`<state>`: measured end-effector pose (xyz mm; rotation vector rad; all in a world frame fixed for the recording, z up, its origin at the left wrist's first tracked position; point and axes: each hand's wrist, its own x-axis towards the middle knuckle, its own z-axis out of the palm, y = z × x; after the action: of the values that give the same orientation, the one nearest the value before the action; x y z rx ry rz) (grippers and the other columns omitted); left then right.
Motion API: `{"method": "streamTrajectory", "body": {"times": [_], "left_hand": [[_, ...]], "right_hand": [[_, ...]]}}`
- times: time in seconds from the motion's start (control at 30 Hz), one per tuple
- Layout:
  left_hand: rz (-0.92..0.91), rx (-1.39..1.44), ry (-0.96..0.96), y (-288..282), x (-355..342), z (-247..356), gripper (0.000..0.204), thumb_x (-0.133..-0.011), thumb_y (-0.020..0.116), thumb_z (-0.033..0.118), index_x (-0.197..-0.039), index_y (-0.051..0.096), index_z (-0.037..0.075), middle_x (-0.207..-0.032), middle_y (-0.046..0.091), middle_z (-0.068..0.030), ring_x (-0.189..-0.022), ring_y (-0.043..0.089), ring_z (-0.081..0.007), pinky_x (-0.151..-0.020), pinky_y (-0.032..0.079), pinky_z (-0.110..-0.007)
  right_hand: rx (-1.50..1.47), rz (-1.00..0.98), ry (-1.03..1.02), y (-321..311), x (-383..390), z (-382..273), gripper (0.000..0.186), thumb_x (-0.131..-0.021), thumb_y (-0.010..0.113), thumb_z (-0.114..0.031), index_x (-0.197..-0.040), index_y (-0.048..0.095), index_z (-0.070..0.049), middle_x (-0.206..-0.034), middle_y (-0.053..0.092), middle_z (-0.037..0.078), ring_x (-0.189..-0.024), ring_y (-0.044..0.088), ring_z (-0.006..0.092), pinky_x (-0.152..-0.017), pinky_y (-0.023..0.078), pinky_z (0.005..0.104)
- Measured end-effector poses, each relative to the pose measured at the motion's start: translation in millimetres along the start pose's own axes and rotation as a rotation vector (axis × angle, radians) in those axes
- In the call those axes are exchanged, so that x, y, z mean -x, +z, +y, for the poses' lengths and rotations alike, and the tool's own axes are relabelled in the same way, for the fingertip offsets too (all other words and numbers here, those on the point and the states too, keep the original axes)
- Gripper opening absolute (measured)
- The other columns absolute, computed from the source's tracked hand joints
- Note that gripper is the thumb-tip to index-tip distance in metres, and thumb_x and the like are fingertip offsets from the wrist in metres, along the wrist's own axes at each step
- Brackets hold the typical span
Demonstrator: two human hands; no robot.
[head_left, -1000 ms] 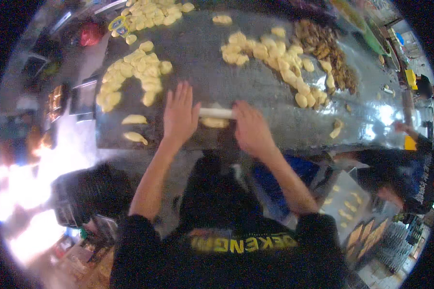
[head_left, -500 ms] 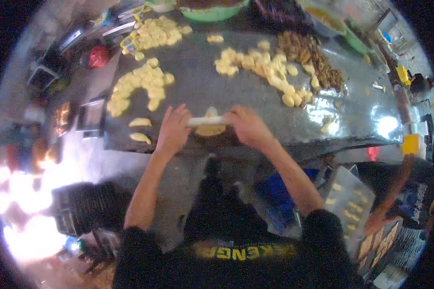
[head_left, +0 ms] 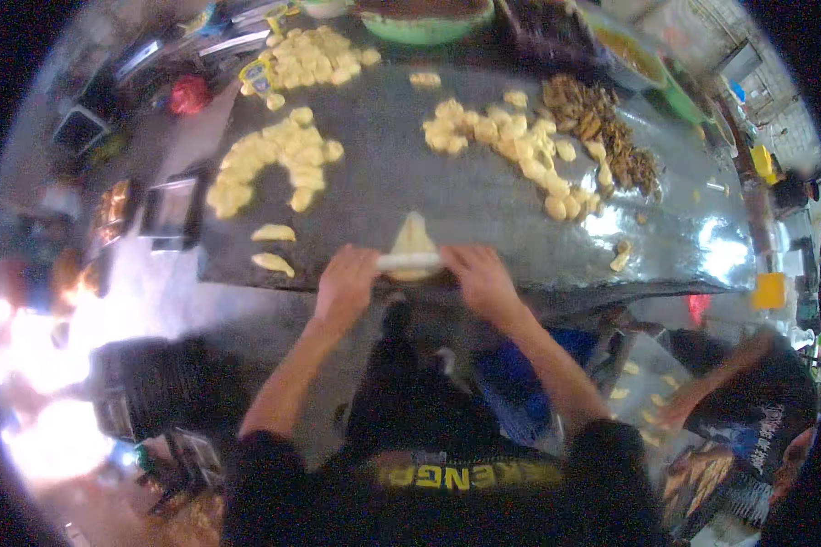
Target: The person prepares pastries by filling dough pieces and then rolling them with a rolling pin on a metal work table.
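A white rolling pin [head_left: 409,262] lies across a flat piece of dough [head_left: 414,233] near the front edge of the dark table. Beyond the pin the dough tapers to a point, and a small part also shows on the near side. My left hand [head_left: 348,281] is closed on the pin's left end, and my right hand [head_left: 480,275] on its right end. Left of my left hand lie two shaped dough pieces [head_left: 273,234], one behind the other.
Farther off on the table [head_left: 374,137] are piles of pale dough pieces [head_left: 278,159] and a brown heap of filling-like pieces [head_left: 602,128]. A green basin [head_left: 424,29] stands at the far edge. At lower right, a co-worker's arm [head_left: 716,378] reaches over a tray [head_left: 634,351] with dough pieces.
Both hands and the rolling pin have come nearer to my body, and more of the dough shows beyond the pin. The co-worker's arm has moved over the tray.
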<state>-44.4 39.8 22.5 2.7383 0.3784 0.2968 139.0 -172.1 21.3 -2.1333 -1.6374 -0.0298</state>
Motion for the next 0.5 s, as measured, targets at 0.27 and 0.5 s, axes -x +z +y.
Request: {"method": "streamTrajectory", "body": {"times": [0.27,0.5], "left_hand": [[0.122,-0.286,0.12,-3,-26,2,0.052,-0.088,0.058,0.016,-0.135,0.046,-0.003,-0.135,0.051,-0.0177,-0.128,0.045,-0.032,-0.108,0.036,-0.046],[0.13,-0.084,0.079,17,7,-4,0.041,-0.086,0.062,0.018,-0.123,0.055,0.003,-0.122,0.058,-0.0192,-0.119,0.051,-0.0392,-0.11,0.034,-0.05]], "right_hand": [[-0.132,-0.105,0.127,1,-24,7,0.037,-0.084,0.05,-0.008,-0.12,0.057,-0.005,-0.124,0.056,0.02,-0.119,0.051,0.0385,-0.107,0.037,0.0466],[0.075,0.14,0.004,13,3,-9,0.037,-0.085,0.048,-0.008,-0.119,0.057,-0.002,-0.13,0.055,0.018,-0.122,0.05,0.0369,-0.107,0.037,0.0481]]}}
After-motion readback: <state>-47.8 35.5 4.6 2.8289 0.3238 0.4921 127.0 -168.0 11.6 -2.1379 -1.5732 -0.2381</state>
